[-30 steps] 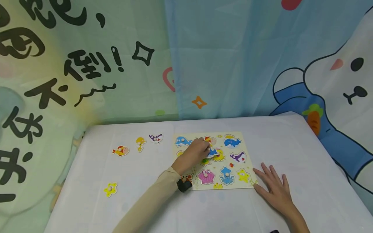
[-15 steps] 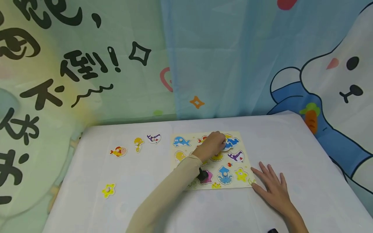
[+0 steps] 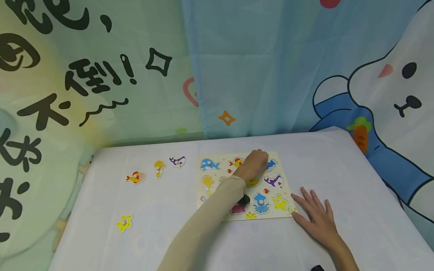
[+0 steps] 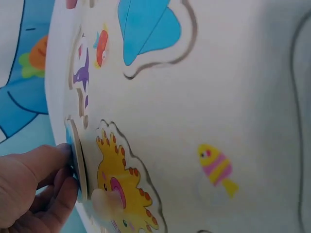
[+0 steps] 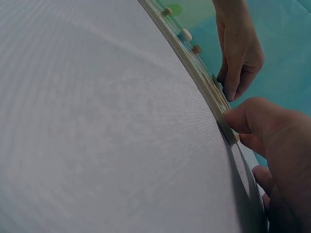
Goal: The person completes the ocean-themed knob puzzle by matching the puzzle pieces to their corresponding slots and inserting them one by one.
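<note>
Blue paint shows on the thin wooden piece (image 4: 81, 165) that the left hand (image 4: 41, 187) pinches between thumb and curled fingers, at the left of the left wrist view. The piece looks stood nearly on edge there; I can't tell if it touches the board (image 3: 224, 159). In the head view, the left hand covers the board's upper right part, and a blue whale shape (image 3: 271, 165) peeks out beside it. I can't tell if that is the piece or the picture in the hole.

To do this well, I'd turn the piece until its edges match the hole, lay it flat, then push gently without forcing it. The right hand (image 3: 317, 218) has its fingers spread, gripping nothing, with the thumb touching the board's lower right corner. Pressing down there should stop the board sliding.
</note>
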{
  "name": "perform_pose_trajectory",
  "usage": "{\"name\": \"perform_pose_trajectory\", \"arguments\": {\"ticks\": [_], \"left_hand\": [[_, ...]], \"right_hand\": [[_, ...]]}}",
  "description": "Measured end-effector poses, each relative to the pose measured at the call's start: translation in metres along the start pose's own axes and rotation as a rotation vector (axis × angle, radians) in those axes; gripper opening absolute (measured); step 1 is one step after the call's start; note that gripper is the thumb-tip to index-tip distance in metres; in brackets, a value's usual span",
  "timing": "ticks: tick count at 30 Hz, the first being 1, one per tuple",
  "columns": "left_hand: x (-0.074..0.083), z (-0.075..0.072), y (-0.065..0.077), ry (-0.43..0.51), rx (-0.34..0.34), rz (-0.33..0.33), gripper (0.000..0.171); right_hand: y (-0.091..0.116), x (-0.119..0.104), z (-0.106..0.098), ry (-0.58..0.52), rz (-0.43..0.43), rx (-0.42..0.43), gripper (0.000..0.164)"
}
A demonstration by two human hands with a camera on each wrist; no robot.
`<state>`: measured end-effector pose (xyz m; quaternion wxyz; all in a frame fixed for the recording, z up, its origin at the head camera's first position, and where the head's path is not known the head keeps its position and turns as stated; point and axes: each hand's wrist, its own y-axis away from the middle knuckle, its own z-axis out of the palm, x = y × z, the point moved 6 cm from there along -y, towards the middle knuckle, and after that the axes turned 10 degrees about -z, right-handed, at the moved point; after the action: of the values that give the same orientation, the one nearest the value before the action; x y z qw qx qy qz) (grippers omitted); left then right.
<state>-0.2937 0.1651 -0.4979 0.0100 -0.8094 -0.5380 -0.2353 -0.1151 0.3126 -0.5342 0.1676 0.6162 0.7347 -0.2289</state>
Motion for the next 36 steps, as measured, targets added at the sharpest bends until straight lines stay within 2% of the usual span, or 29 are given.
{"name": "perform_pose_trajectory", "arguments": {"ticks": [10, 15, 23, 31, 36], "left_hand": [[0.001, 0.005, -0.003, -0.035, -0.020, -0.017, 0.022], [-0.001, 0.008, -0.004, -0.006, -0.015, -0.029, 0.020], [0.002, 0.008, -0.005, -0.015, -0.010, -0.006, 0.021], [0.005, 0.007, 0.002, -0.129, 0.050, 0.035, 0.024], [0.004, 0.009, 0.006, -0.118, 0.067, 0.025, 0.028]], "right_hand": [[0.001, 0.001, 0.002, -0.005, 0.001, 0.002, 0.053], [0.001, 0.003, 0.004, -0.002, 0.008, -0.007, 0.054], [0.000, 0.001, 0.001, 0.005, 0.011, -0.014, 0.054], [0.000, 0.001, 0.001, 0.002, 0.015, -0.016, 0.054], [0.000, 0.001, 0.001, -0.002, 0.012, -0.006, 0.053]]}}
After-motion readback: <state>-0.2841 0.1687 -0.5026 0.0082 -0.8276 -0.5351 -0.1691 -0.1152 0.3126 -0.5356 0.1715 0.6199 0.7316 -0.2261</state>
